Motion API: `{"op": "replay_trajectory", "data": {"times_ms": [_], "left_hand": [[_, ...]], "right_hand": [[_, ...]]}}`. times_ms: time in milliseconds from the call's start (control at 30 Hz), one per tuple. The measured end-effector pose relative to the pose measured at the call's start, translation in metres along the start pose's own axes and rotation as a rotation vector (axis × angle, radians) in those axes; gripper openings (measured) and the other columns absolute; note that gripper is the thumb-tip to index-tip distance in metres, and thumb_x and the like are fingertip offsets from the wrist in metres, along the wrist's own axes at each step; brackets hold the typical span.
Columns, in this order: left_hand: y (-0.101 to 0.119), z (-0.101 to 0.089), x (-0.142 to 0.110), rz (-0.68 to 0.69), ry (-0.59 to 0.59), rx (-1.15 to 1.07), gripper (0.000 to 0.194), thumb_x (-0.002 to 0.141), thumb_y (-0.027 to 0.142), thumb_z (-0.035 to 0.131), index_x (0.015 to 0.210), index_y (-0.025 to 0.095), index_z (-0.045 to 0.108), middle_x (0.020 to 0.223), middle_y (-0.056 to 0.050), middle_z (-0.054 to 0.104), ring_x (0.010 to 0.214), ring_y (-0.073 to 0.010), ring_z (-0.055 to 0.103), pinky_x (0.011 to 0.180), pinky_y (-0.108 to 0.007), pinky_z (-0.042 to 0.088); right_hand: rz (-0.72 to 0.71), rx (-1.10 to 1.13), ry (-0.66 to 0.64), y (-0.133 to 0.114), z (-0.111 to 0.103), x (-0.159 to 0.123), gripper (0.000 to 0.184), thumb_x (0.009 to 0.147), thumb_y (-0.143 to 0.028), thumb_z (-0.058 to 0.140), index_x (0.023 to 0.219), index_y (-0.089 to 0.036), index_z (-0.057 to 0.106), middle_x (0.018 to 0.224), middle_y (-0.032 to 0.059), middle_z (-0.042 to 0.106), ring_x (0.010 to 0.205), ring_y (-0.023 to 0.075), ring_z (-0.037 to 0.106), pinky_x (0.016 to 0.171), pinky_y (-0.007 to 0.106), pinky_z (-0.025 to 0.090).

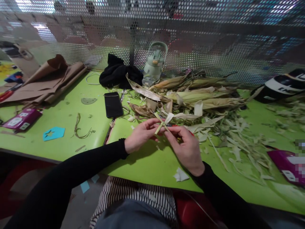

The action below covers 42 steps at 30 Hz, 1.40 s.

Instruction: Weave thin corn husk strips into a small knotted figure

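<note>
Between my two hands, above the green table, is a small star-shaped piece of corn husk strips (162, 123), pale green and cream, with its strips crossing at the middle. My left hand (141, 133) pinches it from the left, and my right hand (185, 144) grips its lower right side with thumb and fingers. Just behind the hands lies a pile of dried corn husks (195, 95). Torn husk strips (240, 146) are strewn to the right of my right hand. A crumpled white scrap (181, 175) rests near the table's front edge.
On the green table (133, 165) lie a black phone (113, 105), a blue paper tag (53, 133), purple packets (22, 120) and brown paper (52, 79). A pale green bottle (154, 63) stands behind, beside black cloth (120, 73). At right lies a black-and-white bottle (278, 86). Perforated metal screen (95, 41) borders the back.
</note>
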<state>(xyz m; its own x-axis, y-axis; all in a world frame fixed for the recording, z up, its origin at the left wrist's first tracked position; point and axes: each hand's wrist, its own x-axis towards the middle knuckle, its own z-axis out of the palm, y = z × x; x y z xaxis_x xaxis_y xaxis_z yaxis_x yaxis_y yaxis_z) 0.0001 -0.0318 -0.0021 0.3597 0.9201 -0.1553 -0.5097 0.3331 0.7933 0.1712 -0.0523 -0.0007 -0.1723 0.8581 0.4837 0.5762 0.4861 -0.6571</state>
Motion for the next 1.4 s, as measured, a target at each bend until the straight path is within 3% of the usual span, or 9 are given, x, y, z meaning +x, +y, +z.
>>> {"op": "replay_trajectory", "data": {"times_ms": [167,267,367,533,867,1033,1167,1267,1400], "left_hand": [[0.002,-0.004,0.002,-0.005,-0.018,0.020,0.019,0.082,0.020,0.074,0.099,0.015,0.070,0.088,-0.004,0.074,0.073,-0.0097,0.068,0.065,-0.020,0.052],[0.002,-0.007,0.002,-0.018,-0.066,0.023,0.023,0.084,0.023,0.073,0.105,0.015,0.069,0.095,-0.007,0.076,0.081,-0.0127,0.070,0.077,-0.026,0.055],[-0.001,-0.008,0.002,0.000,-0.062,-0.008,0.030,0.078,0.024,0.080,0.103,0.014,0.067,0.086,-0.003,0.075,0.078,-0.0117,0.070,0.081,-0.028,0.055],[-0.005,-0.006,0.002,0.032,-0.028,-0.029,0.039,0.072,0.022,0.084,0.104,0.015,0.064,0.081,-0.001,0.074,0.073,-0.0105,0.069,0.078,-0.027,0.054],[0.002,-0.003,0.001,-0.018,0.046,0.090,0.028,0.074,0.009,0.076,0.097,0.012,0.061,0.070,0.002,0.069,0.062,-0.0066,0.062,0.067,-0.021,0.047],[0.009,-0.004,-0.001,-0.111,-0.035,0.194,0.024,0.076,0.007,0.070,0.099,0.011,0.064,0.071,0.001,0.067,0.063,-0.0073,0.062,0.072,-0.025,0.050],[0.016,-0.006,-0.004,-0.092,-0.128,0.235,0.023,0.077,0.015,0.074,0.099,0.012,0.068,0.073,0.002,0.064,0.064,-0.0069,0.060,0.072,-0.025,0.050],[0.020,-0.007,-0.004,-0.064,-0.183,0.254,0.027,0.075,0.023,0.080,0.097,0.013,0.068,0.071,0.002,0.064,0.064,-0.0074,0.061,0.070,-0.024,0.050],[0.021,-0.007,-0.005,-0.044,-0.215,0.293,0.032,0.071,0.025,0.084,0.095,0.013,0.066,0.073,0.002,0.065,0.064,-0.0068,0.061,0.068,-0.023,0.049]], "right_hand": [[-0.155,-0.154,-0.012,0.005,-0.003,0.005,0.013,0.095,-0.028,0.062,0.104,-0.021,0.067,0.090,0.0041,0.075,0.072,0.0169,0.068,0.064,0.030,0.053],[-0.289,-0.295,0.111,0.007,-0.008,0.008,0.013,0.094,-0.025,0.063,0.106,-0.023,0.066,0.098,0.0062,0.073,0.090,0.0216,0.068,0.077,0.036,0.054],[-0.448,-0.402,0.199,0.006,-0.008,0.006,0.022,0.089,-0.029,0.070,0.109,-0.023,0.064,0.100,0.0078,0.071,0.094,0.0246,0.065,0.081,0.040,0.051],[-0.514,-0.369,0.035,0.002,0.001,0.001,0.022,0.090,-0.025,0.069,0.110,-0.022,0.060,0.086,0.0049,0.071,0.076,0.0213,0.063,0.070,0.036,0.050],[-0.713,-0.377,-0.048,0.002,-0.003,0.000,0.029,0.093,-0.008,0.057,0.117,-0.023,0.064,0.102,0.0073,0.075,0.094,0.0215,0.068,0.083,0.038,0.054],[-0.544,-0.250,-0.017,0.001,-0.004,0.001,0.018,0.091,-0.012,0.063,0.106,-0.022,0.062,0.094,0.0057,0.074,0.085,0.0201,0.066,0.077,0.036,0.053],[-0.204,-0.019,-0.107,-0.002,-0.006,0.002,0.003,0.094,-0.023,0.060,0.096,-0.024,0.063,0.090,0.0036,0.071,0.084,0.0194,0.066,0.075,0.034,0.053],[0.093,0.262,-0.179,-0.004,-0.008,0.002,0.007,0.094,-0.031,0.060,0.095,-0.024,0.062,0.088,0.0022,0.068,0.075,0.0164,0.065,0.067,0.030,0.054],[0.258,0.446,-0.173,-0.006,-0.008,0.001,0.013,0.090,-0.034,0.065,0.090,-0.023,0.061,0.084,0.0011,0.065,0.070,0.0137,0.061,0.062,0.026,0.053]]}}
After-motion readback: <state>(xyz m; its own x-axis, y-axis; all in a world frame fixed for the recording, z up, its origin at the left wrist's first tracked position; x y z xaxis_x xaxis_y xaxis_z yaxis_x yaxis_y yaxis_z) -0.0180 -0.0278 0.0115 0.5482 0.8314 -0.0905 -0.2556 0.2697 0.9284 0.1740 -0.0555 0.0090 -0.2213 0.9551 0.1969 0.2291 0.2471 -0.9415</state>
